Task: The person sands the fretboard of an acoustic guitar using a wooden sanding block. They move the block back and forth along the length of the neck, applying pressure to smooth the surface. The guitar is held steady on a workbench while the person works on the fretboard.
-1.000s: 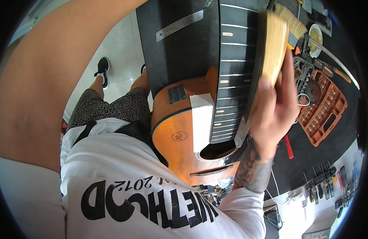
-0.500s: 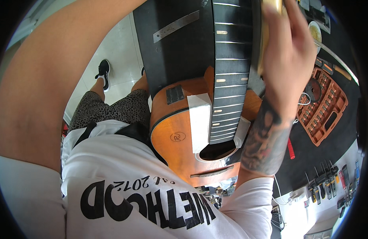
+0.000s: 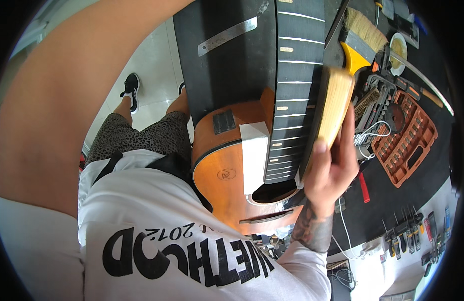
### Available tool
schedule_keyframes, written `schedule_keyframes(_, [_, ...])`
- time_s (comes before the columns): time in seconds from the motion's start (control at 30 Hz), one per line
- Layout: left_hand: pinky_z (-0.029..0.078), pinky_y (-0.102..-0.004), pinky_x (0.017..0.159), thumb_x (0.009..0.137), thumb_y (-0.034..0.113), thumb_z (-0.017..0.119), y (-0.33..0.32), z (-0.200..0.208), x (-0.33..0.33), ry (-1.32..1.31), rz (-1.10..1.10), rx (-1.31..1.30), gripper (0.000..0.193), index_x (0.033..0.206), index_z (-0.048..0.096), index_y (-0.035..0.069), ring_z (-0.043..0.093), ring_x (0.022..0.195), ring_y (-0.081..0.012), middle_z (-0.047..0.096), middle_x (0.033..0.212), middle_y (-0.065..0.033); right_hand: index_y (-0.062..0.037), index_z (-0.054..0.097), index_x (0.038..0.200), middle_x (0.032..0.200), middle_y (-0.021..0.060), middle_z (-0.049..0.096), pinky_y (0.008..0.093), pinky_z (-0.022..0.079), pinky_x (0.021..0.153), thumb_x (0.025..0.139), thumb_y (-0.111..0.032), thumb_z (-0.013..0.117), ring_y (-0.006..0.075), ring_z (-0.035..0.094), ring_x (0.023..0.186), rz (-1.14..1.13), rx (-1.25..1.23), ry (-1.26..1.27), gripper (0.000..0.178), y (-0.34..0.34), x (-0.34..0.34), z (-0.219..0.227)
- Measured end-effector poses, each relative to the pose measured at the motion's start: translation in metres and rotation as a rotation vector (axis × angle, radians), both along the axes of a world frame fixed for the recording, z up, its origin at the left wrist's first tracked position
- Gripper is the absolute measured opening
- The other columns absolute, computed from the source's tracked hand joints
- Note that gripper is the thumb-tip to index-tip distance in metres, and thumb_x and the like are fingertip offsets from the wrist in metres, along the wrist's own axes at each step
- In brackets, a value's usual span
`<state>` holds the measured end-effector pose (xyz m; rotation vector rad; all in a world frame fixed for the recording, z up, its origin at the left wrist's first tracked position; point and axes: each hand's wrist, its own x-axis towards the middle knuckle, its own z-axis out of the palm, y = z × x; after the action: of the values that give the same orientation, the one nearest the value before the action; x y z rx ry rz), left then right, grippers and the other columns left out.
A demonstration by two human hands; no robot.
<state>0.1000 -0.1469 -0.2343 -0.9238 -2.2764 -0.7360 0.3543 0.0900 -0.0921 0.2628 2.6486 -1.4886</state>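
Note:
An acoustic guitar [image 3: 219, 173] lies with its dark fretboard [image 3: 294, 100] running up out of view, metal frets across it. White tape [image 3: 254, 165] covers the top beside the fretboard. My right hand [image 3: 335, 168] is closed around a long pale wooden block [image 3: 336, 98] with a darker underside. The block lies along the fretboard's right edge, near its soundhole end; whether it touches the frets is hard to tell. My left arm reaches up past the top edge of the picture, so my left hand is hidden.
Beyond the block lies a wide bristle brush [image 3: 365, 35] with a yellow ferrule end. An orange socket case [image 3: 405, 140], a white bowl [image 3: 398, 52] and a red-handled tool [image 3: 364, 187] lie to the right. A metal ruler [image 3: 227, 36] rests on the black bench [image 3: 222, 75].
My right hand has drawn the wooden block toward me, down along the neck to the soundhole end. The brush and tools behind it have come into sight.

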Motion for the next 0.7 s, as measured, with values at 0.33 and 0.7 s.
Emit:
schedule_keyframes(0.33, [0.032, -0.0450, 0.124, 0.061, 0.008, 0.085, -0.002, -0.002, 0.001, 0.023, 0.016, -0.007, 0.121, 0.159, 0.014, 0.010, 0.029, 0.149, -0.0468, 0.017, 0.165, -0.0269, 0.0089, 0.049, 0.146, 0.100, 0.0098, 0.071, 0.0223, 0.050, 0.076, 0.098, -0.010, 0.060, 0.0084, 0.060, 0.086, -0.092, 0.039, 0.049, 0.053, -0.056, -0.135, 0.009])
schedule_keyframes(0.7, [0.033, -0.0458, 0.124, 0.060, 0.009, 0.085, -0.003, 0.002, 0.002, 0.000, 0.004, 0.011, 0.122, 0.159, 0.014, 0.011, 0.028, 0.149, -0.0470, 0.015, 0.165, -0.0261, 0.0084, 0.044, 0.151, 0.113, 0.0136, 0.070, 0.0249, 0.049, 0.088, 0.098, -0.010, 0.061, 0.0125, 0.063, 0.099, 0.035, 0.041, 0.072, 0.059, -0.020, -0.072, -0.008])
